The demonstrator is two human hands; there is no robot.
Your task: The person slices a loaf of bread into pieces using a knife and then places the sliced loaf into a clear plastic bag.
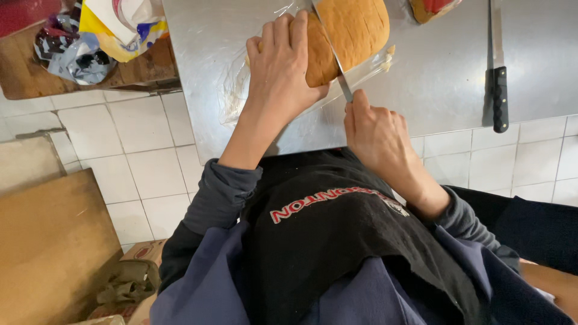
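A large golden-brown loaf of bread [355, 27] lies on clear plastic wrap [238, 90] on a steel table [433, 84]. My left hand [280, 63] presses down on the near-left end of the loaf, fingers spread over its crust. My right hand [376, 129] grips the handle of a long knife [334, 54]. The blade runs away from me and is sunk into the loaf just right of my left hand. The handle itself is hidden inside my fist.
A second knife with a black handle [498, 90] lies on the table at the right. Another piece of bread [430, 7] shows at the top edge. A wooden bench with crumpled bags [90, 42] stands at the left. Cardboard boxes [54, 247] sit on the white tiled floor.
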